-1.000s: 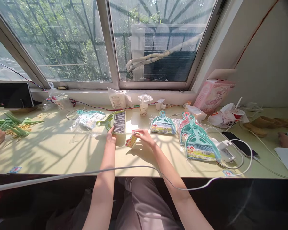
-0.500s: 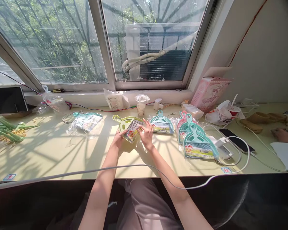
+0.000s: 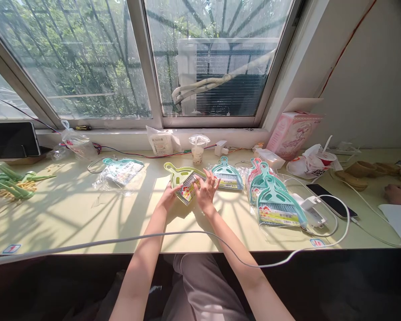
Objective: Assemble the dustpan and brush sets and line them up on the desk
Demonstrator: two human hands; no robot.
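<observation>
Head view: your left hand (image 3: 167, 197) grips an unbagged dustpan (image 3: 177, 176); your half-open right hand (image 3: 206, 194) touches the card (image 3: 187, 191) across it; other dustpans (image 3: 276, 209) lie bagged.

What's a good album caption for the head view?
In sunlight, the left hand grips a green dustpan, right hand at its printed card, packaged teal dustpans nearby.

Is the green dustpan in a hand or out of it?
In: the left hand grips the green dustpan; the right hand is at its card.
</observation>
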